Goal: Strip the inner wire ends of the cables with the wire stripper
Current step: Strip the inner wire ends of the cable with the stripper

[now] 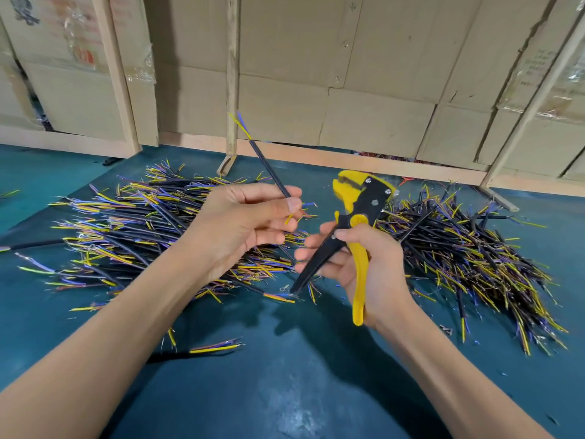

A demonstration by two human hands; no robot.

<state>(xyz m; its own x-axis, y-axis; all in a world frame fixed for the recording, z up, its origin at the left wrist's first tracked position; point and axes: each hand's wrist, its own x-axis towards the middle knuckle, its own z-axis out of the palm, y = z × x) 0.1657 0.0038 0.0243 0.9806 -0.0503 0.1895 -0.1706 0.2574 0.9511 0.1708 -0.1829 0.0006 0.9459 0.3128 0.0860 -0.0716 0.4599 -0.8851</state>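
Cable and stripper held above the table
The left hand (247,223) pinches a black cable (269,171) slanting up-left; the right hand (357,264) grips the wire stripper (361,223), head up, handles apart. Carton (63,42) print unreadable.

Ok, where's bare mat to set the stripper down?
Bare green mat lies near, between the forearms, bordered by the left cable pile and right cable pile. The far-left corner is also mostly bare. Both piles are crowded; a loose cable lies near-left.
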